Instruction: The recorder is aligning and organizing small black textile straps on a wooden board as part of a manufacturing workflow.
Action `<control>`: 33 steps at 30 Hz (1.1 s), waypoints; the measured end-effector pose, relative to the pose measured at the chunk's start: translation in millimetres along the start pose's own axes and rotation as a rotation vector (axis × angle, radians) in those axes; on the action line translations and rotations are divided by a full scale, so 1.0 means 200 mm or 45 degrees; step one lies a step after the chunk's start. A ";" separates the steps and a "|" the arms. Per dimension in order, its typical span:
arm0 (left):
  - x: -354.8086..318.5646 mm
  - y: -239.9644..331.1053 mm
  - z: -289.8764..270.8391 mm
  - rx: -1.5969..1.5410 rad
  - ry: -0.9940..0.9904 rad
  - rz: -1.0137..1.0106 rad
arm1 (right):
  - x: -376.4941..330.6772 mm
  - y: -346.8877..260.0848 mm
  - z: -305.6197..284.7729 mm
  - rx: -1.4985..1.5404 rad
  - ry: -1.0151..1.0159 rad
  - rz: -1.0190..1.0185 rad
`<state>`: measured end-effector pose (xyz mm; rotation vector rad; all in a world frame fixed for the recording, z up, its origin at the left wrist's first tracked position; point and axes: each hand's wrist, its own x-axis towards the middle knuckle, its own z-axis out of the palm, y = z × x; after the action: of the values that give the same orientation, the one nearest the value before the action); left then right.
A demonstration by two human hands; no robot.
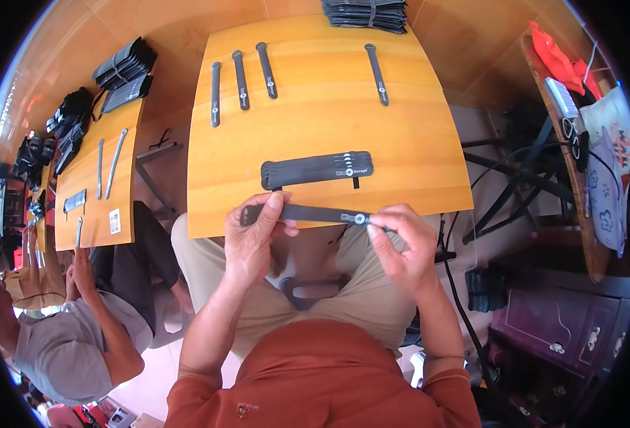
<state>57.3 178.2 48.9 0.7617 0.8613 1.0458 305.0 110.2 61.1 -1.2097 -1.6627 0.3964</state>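
A dark grey strap with a rounded end and white print stretches between my two hands, just off the table's near edge. My left hand pinches its left end between thumb and fingers. The printed right end is gripped by the thumb and fingers of my right hand. Right behind them on the wooden table lies a fanned stack of matching straps, with short dark tabs poking out underneath. Farther back, single straps lie lengthwise: three at the left, including one strap, and another strap at the right.
A banded bundle of straps sits at the far edge. To the left, a person in a grey shirt handles a strap at another table. At right stand a side table with bags and a dark cabinet.
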 end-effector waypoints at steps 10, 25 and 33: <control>0.06 0.01 -0.19 0.459 0.032 0.005 | 0.01 0.21 0.06 0.149 0.006 0.428; 0.24 -0.01 -0.26 0.680 0.137 -0.102 | 0.06 0.43 0.14 0.203 0.025 0.548; 0.31 0.00 -0.27 0.805 0.166 -0.158 | 0.11 0.45 0.15 0.164 -0.042 0.637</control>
<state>25.0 243.0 10.6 1.1557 1.3619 0.7143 327.2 178.0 -5.5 -1.5213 -1.3241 0.8209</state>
